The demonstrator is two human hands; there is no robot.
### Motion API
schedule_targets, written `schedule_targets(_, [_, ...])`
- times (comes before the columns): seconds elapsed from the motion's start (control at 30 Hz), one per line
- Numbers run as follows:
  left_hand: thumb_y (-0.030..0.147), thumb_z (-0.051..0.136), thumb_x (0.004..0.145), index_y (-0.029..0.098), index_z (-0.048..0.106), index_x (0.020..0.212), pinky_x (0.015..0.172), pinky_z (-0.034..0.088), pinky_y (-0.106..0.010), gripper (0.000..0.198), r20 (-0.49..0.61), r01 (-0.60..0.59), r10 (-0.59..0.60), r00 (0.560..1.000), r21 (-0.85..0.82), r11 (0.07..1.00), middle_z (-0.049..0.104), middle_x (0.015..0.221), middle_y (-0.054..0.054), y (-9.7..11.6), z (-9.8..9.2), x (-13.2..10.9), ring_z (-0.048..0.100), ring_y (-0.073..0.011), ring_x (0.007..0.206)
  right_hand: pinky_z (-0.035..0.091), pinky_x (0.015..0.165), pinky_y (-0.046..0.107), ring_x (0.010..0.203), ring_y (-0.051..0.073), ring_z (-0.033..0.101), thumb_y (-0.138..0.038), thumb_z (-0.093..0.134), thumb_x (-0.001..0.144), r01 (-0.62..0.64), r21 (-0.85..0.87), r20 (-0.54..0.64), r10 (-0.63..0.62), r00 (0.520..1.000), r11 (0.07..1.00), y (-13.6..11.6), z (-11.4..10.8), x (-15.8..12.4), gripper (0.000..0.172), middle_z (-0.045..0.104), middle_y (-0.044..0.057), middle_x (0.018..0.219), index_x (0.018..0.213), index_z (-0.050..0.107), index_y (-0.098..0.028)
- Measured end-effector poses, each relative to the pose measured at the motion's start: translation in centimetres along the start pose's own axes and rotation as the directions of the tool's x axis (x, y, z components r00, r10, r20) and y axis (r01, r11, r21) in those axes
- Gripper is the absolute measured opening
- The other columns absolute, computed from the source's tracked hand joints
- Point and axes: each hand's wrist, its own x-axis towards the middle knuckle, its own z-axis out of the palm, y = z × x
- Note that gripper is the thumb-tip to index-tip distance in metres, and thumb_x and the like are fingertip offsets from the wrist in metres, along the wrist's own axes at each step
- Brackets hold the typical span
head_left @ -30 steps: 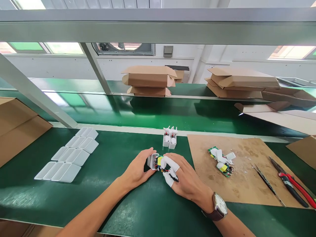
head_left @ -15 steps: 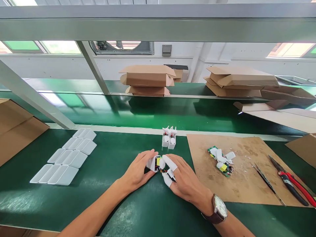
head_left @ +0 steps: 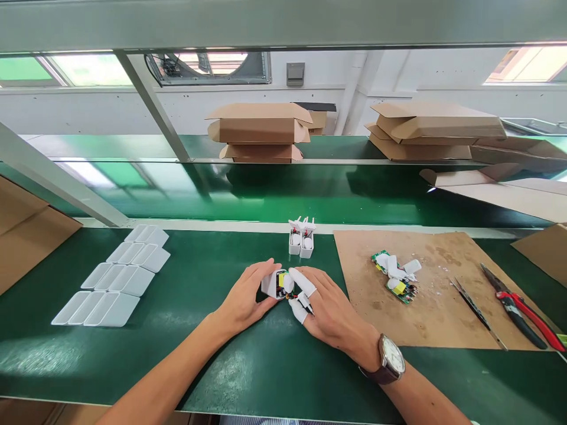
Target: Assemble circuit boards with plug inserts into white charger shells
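Left hand (head_left: 245,298) grips the white charger shell (head_left: 271,283) on the bench (head_left: 199,330). Right hand (head_left: 330,313) (fingertips in white cots) pinches the circuit board (head_left: 283,284) at its mouth.

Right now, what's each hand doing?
Left hand: closed around the white casing.
Right hand: fingertips pinching the circuit board sticking out of it.
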Motion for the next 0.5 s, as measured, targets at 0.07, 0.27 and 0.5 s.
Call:
schedule_targets(0.07, [0.028,0.069,0.093,0.029,0.020,0.160,0.105,0.054,-0.047,0.083,0.001,0.005,-0.005,1.000,0.000,1.000,0.066,0.136,-0.011,0.0,0.0,0.1,0.064,-0.0263,0.125,0.056,0.101,0.055,0.126,0.035,0.054,-0.003,0.048,0.088,-0.007,0.004,0.009,0.007,1.000,1.000,0.0,-0.1,0.0,0.071,0.057,0.023,0.134,0.156,0.027,-0.007])
schedule_targets(0.27, [0.030,0.069,0.094,0.029,0.017,0.160,0.101,0.054,-0.051,0.084,0.026,0.003,-0.004,1.000,0.029,1.000,0.068,0.134,-0.013,0.6,-0.2,0.4,0.066,-0.0291,0.121,0.055,0.102,0.054,0.128,0.034,0.054,-0.005,0.049,0.092,-0.041,0.047,0.038,0.040,0.999,0.998,-0.1,0.3,0.1,0.062,0.059,0.022,0.134,0.152,0.035,-0.010])
schedule_targets(0.5, [0.024,0.056,0.097,0.028,0.010,0.161,0.109,0.053,-0.044,0.079,0.222,0.155,-0.101,0.970,-0.244,0.957,0.057,0.149,-0.013,1.3,0.1,-0.1,0.061,-0.0244,0.132,0.059,0.093,0.041,0.108,0.022,0.065,-0.017,0.050,0.101,-0.178,0.423,-0.042,0.216,0.976,0.888,0.7,-0.1,0.2,0.033,0.066,0.010,0.119,0.132,0.058,-0.025])
